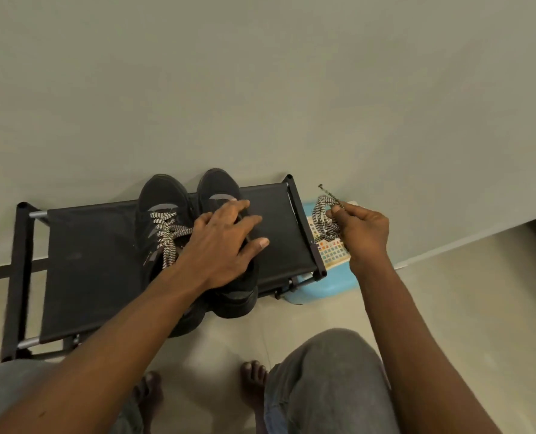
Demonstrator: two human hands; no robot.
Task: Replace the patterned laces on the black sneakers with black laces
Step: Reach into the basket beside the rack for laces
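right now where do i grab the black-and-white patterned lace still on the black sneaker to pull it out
Probably pinch a loose end of the black-and-white patterned lace from above, on the heel side: the ends hang free below the knot there, and the left hand covers the other black sneaker.

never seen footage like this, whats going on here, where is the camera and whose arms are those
There is no machine here. One camera sits on a person's head and looks down, so the arms are the wearer's own. Two black sneakers stand on a black fabric rack by the wall. The left sneaker is threaded with a black-and-white patterned lace. The left hand rests with fingers spread on the right sneaker, hiding its eyelets. The right hand pinches a bunched loose patterned lace above a blue plastic item beside the rack.
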